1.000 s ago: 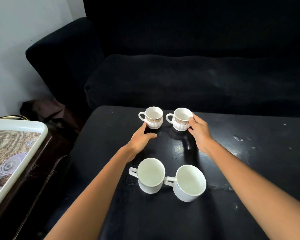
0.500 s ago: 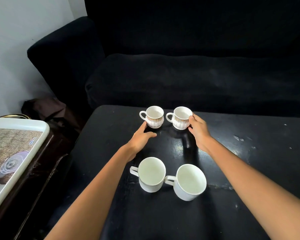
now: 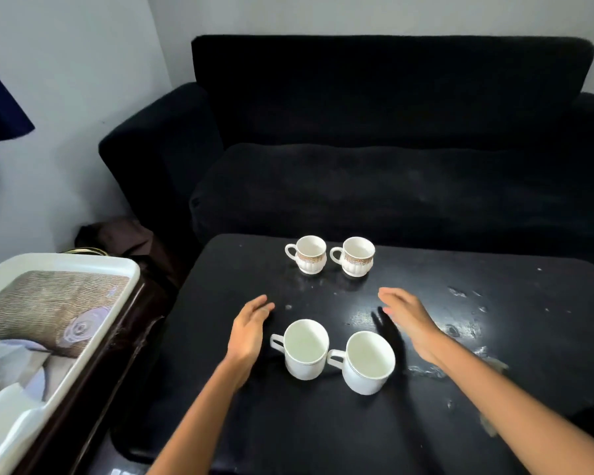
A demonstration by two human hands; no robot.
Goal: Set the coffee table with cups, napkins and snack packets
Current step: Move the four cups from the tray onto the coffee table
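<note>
Both hands, left hand [image 3: 249,332] and right hand [image 3: 408,320], hover released, fingers straight, flanking two plain white ceramic mugs [image 3: 306,349] on the glossy black bench [image 3: 494,337].

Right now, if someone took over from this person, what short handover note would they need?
Left hand: open, holding nothing, beside the near-left plain cup.
Right hand: open, holding nothing, above the coffee table, right of the cups.
Cups: two patterned cups at the far edge, near-right plain cup beside its twin; all four upright, handles left.
Done: the cups are set.
Left: napkins and snack packets; none on the table. The white tray on the left holds items I cannot identify.
</note>
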